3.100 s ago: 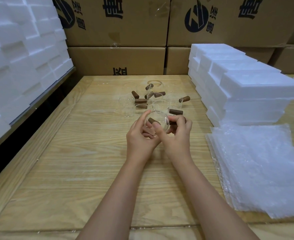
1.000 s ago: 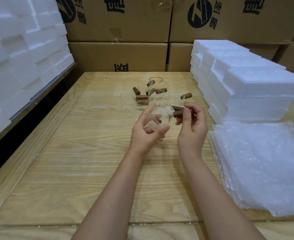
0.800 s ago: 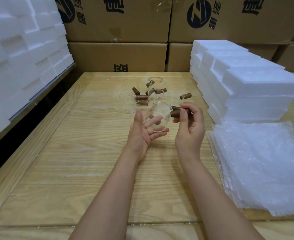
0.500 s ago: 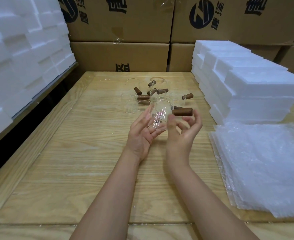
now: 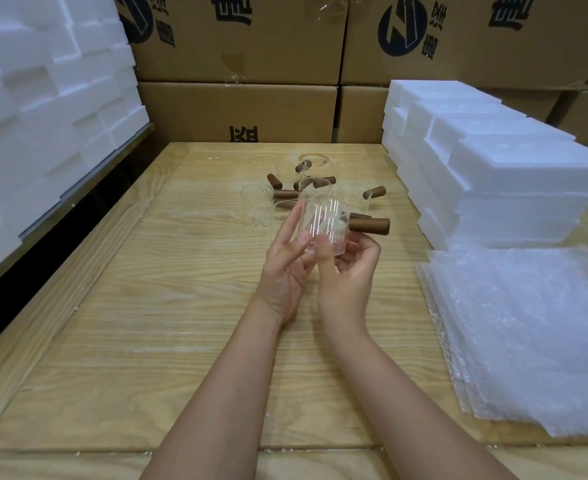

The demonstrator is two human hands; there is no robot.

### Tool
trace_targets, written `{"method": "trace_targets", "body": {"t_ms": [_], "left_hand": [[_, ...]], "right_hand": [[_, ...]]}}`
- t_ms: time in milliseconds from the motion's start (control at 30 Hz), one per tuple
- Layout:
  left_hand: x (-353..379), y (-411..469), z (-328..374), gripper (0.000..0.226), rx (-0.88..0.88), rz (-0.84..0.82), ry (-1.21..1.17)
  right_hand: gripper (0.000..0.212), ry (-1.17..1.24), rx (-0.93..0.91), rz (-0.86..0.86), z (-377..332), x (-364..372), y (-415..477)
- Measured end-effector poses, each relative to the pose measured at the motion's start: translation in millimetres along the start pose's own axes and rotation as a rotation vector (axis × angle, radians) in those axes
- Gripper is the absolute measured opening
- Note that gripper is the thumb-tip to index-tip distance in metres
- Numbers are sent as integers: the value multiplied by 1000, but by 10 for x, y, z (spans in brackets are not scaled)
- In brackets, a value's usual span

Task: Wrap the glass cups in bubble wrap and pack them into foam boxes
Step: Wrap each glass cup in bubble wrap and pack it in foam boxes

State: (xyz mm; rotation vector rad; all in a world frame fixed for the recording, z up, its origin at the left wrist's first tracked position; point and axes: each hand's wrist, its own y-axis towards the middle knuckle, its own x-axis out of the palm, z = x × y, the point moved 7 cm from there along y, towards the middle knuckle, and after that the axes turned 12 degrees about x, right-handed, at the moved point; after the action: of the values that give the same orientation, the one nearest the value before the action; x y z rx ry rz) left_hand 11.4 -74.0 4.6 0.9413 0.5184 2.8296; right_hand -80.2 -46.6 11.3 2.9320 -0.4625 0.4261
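Foam blocks are standing stacked beside the tabletop's left edge and running out of sight upward and leftward. Cardboard cartons are lining the far edge. Toward the middle of that far side, spare cups with brown handles are lying in a loose cluster. Their clear walls are blending into the wood, so I am not managing a count.

Just nearer than the cluster, the left hand is facing palm up with fairly straight fingers, the forefinger lying along the left wall of the glass cup. That cup is sitting upright between both hands, above the tabletop's middle. Its brown handle is pointing right, clear of any finger.

The right hand is holding it from below, thumb pressing on the lower front wall, the other fingers curling under the base and partly hiding behind the glass.

Foam boxes are sitting stepwise along the right edge. Bubble wrap sheets are lying piled at the near right corner, spilling out of view.
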Motion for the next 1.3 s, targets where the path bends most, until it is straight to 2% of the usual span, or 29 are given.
{"method": "trace_targets", "body": {"t_ms": [100, 167, 367, 500, 633, 767, 867, 967, 1067, 1200, 1300], "left_hand": [[-9, 3, 6, 64, 14, 22, -6], [-48, 7, 7, 54, 1, 53, -20], [-24, 0, 16, 53, -3, 35, 118], [-34, 17, 33, 53, 41, 48, 119], [-59, 20, 33, 51, 70, 72, 96], [-83, 31, 46, 50, 107, 96, 109], [-71, 39, 37, 59, 124, 78, 147], [-95, 50, 24, 57, 124, 88, 155], [-65, 44, 32, 58, 103, 62, 136], [-28, 26, 37, 76, 61, 61, 83], [-14, 26, 17, 61, 48, 31, 123]], "right_hand": [[33, 137, 59, -52, 4, 24, 42], [35, 259, 150, -96, 31, 40, 88], [49, 503, 323, -206, 99, 106, 115], [49, 456, 350, -192, 140, 87, 129], [27, 247, 212, -133, 77, 0, 190], [41, 79, 56, -79, -58, -73, 202], [40, 69, 41, -131, -32, -20, 177], [37, 99, 55, -142, -21, -7, 173], [36, 239, 139, -154, -6, -14, 199], [23, 514, 297, -180, 37, -37, 244], [34, 602, 375, -191, 54, -23, 233]]}}
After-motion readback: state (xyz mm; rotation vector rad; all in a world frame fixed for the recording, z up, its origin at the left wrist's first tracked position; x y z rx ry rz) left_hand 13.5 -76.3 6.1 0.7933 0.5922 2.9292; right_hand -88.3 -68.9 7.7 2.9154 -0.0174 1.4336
